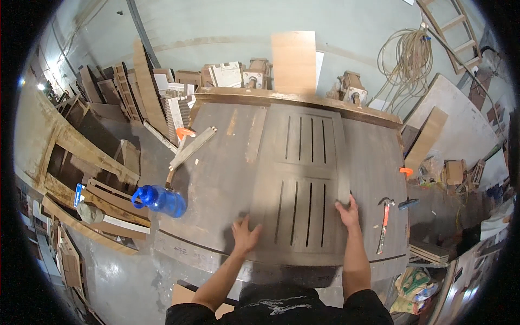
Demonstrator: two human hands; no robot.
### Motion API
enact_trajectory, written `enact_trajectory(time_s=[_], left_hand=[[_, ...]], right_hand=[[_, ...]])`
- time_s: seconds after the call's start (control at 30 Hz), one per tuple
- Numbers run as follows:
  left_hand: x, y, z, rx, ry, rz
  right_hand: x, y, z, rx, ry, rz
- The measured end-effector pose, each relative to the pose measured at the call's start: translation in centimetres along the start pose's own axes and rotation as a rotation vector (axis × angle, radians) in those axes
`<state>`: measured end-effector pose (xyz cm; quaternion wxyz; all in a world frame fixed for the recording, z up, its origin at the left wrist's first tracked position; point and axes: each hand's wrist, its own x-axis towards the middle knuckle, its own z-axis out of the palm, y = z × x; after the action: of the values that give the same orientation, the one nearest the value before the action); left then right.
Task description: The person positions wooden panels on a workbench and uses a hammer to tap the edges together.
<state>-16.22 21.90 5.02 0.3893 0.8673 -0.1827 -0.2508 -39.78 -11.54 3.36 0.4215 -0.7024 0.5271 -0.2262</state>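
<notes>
A brown wooden door panel [310, 171] with two rows of dark slots lies on the workbench [216, 146], its left side smeared by motion. My left hand [246, 234] is beside the panel's lower left edge, fingers spread. I cannot tell whether it touches the wood. At the opposite edge, my right hand [349, 212] has its thumb over the panel's border and its fingers along the side, partly hidden. To the right of that hand lies a hammer [385, 225] with an orange and dark handle.
A blue water bottle [162, 201] lies at the bench's left edge, near a wooden strip [193, 148]. Orange clamps [406, 171] show at both sides. A raised wooden rail [298, 101] borders the bench's far side. Boards lean left; a coiled hose [406, 57] hangs on the wall.
</notes>
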Motion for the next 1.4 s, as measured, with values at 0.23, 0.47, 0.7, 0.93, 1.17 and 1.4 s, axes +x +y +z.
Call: enact_trajectory(time_s=[0.23,0.47,0.7,0.93,1.17,1.4], left_hand=[[3.4,4.1,2.6,0.421,0.121,0.197],[2.1,1.6,1.4,0.39,0.197,0.281],[2.5,1.9,0.7,0.43,0.17,0.275],[2.8,1.6,0.8,0.446,0.122,0.282],[9.2,2.3,-0.6,0.46,0.128,0.371],[25.7,8.6,3.4,0.544,0.33,0.437]], right_hand=[[0.2,0.5,4.1,-0.313,0.229,-0.142],[-3.2,0.3,4.4,-0.318,0.245,-0.117],[-3.7,0.1,4.8,-0.311,0.223,-0.17],[-4.1,-1.0,5.3,-0.403,0.222,-0.032],[0.0,-3.0,3.4,-0.455,0.137,-0.052],[14.0,-1.7,6.9,-0.408,0.298,-0.366]])
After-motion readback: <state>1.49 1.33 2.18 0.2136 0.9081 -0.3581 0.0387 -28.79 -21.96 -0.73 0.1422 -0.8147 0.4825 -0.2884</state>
